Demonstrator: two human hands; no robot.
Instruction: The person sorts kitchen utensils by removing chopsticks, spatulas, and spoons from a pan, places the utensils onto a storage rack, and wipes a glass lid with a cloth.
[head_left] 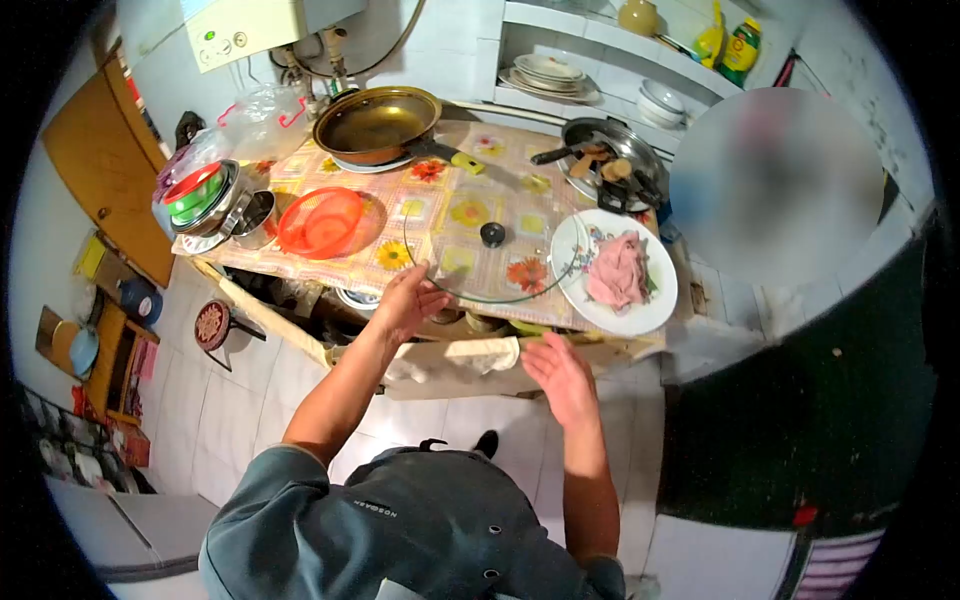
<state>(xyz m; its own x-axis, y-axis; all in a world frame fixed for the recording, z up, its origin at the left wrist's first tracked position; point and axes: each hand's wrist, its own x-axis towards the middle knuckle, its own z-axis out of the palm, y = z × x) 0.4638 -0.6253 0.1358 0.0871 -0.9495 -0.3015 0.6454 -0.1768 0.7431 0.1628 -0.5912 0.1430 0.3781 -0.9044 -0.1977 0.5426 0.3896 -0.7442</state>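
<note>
A clear glass pot lid with a black knob is over the patterned tablecloth, its thin rim curving toward me. My left hand grips the rim at the near left, thumb and fingers closed around it. Whether the lid touches the table or is slightly raised, I cannot tell. My right hand is open at the table's front edge, fingers apart, holding nothing, below the lid's near rim. Just right of the lid, a white plate with a floral pattern bears a crumpled pink cloth.
A wok stands at the back left, near an orange plastic basket and stacked bowls. A metal pan holding utensils sits at the back right. Dishes fill a wall shelf. A round stool stands left.
</note>
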